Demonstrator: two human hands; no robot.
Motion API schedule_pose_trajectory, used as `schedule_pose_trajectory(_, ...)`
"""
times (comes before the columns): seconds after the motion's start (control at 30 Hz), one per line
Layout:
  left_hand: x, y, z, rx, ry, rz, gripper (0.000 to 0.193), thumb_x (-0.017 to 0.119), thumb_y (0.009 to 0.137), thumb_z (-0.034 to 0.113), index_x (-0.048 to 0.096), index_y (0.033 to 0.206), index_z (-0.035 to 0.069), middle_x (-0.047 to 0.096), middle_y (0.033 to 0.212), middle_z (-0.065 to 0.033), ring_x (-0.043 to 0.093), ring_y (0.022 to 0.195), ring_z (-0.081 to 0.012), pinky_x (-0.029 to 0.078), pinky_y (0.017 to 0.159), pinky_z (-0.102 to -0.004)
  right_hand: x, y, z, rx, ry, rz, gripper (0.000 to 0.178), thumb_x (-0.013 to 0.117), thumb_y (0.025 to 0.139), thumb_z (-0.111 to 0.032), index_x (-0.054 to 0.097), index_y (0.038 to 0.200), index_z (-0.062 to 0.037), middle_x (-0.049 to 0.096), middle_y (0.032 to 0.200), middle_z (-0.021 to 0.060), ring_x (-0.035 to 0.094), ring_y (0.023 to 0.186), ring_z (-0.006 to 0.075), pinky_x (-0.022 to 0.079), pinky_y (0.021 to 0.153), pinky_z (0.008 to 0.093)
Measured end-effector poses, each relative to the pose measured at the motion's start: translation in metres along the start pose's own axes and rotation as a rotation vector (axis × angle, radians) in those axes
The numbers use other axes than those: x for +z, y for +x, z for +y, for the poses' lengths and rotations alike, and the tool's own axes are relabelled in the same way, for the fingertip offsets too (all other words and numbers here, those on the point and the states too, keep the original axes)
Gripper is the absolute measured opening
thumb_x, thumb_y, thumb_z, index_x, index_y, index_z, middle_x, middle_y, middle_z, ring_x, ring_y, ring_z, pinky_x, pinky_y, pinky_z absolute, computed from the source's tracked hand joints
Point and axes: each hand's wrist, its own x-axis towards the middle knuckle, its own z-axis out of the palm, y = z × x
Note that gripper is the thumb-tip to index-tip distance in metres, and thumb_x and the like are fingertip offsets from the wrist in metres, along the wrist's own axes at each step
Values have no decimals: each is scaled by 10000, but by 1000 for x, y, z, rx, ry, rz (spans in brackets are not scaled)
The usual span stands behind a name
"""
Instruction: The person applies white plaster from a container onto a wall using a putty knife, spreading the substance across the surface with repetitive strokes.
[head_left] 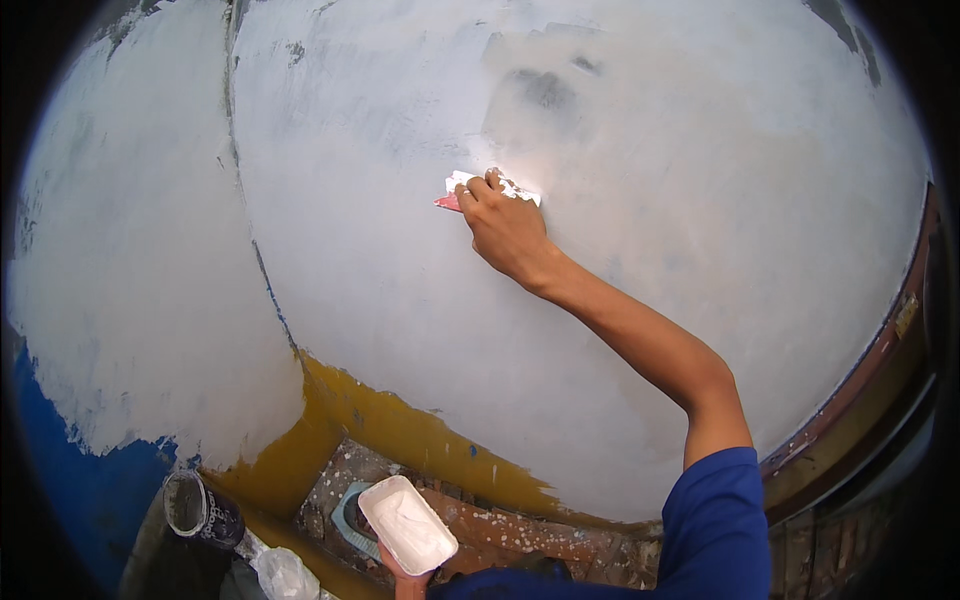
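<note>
My right hand (508,228) is raised against a whitish, putty-smeared wall (390,290). Its fingers close round a red putty spreader (450,202), whose upper part is coated in white paste and rests on the wall. Low in front of me, my left hand (408,582) holds a shallow white tray (436,561) from beneath; most of its fingers are hidden. Smooth white putty (408,522) lies in the tray.
A crack-like corner line runs down the wall at left. Bare yellow (420,440) and blue (80,510) paint shows lower down. A dark bucket (215,520) and a crumpled clear plastic bag (287,572) stand at lower left. Speckled brick-red flooring (530,525) lies below.
</note>
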Motion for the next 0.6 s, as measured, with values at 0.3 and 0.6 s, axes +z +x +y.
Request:
schedule_pose_trajectory(0.3, 26, 30, 6, -208, -820, 22, 743, 438, 946, 637, 396, 1480, 122, 519, 1415, -146, 561, 1234, -358, 459, 1042, -556, -14, -134, -105, 671, 1517, -438, 115, 622, 901, -34, 679, 968, 40, 616, 706, 11, 490, 632, 94, 416, 614, 253)
schedule_pose_trajectory(0.6, 24, 14, 22, -43, -686, 42, 762, 475, 951, 596, 362, 1491, 70, 480, 1458, -162, 502, 1305, -346, 397, 1116, -487, -31, -218, -246, 485, 1146, -651, 202, 645, 832, -70, 667, 996, 46, 693, 837, 215, 669, 730, 365, 502, 688, 460)
